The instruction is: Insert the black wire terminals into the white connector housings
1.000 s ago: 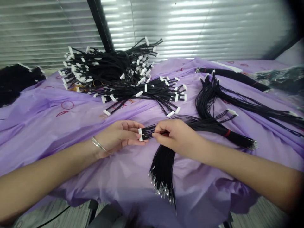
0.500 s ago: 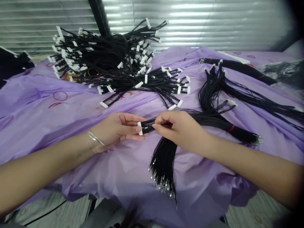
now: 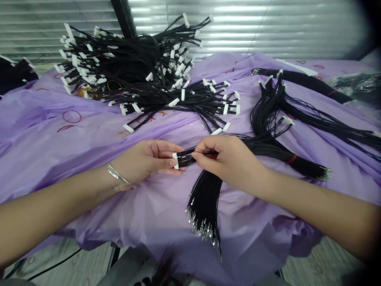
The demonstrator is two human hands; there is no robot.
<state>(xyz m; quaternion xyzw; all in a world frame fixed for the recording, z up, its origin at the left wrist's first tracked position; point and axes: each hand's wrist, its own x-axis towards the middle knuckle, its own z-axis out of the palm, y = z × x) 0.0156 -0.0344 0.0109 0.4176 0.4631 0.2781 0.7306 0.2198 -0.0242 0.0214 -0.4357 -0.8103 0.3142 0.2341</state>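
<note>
A small white connector housing with black wires running out to its right sits between the thumb and fingers of my left hand. Just right of it, my right hand pinches a black wire near the housing. Whether that wire's tip is inside the housing I cannot tell. Below my right hand a fan of loose black wires with bare metal terminals spreads toward the front edge. Past that hand runs a bundle of black wires tied with a red band.
A big heap of black cables with white connectors fills the back, with a smaller row of them in front. More wire bundles lie at right. Red rubber bands lie on the purple sheet. Window blinds stand behind.
The metal tip visible between the connector and my right fingers earlier no longer shows clearly. Both hands stay almost in place; the view has shifted slightly.
</note>
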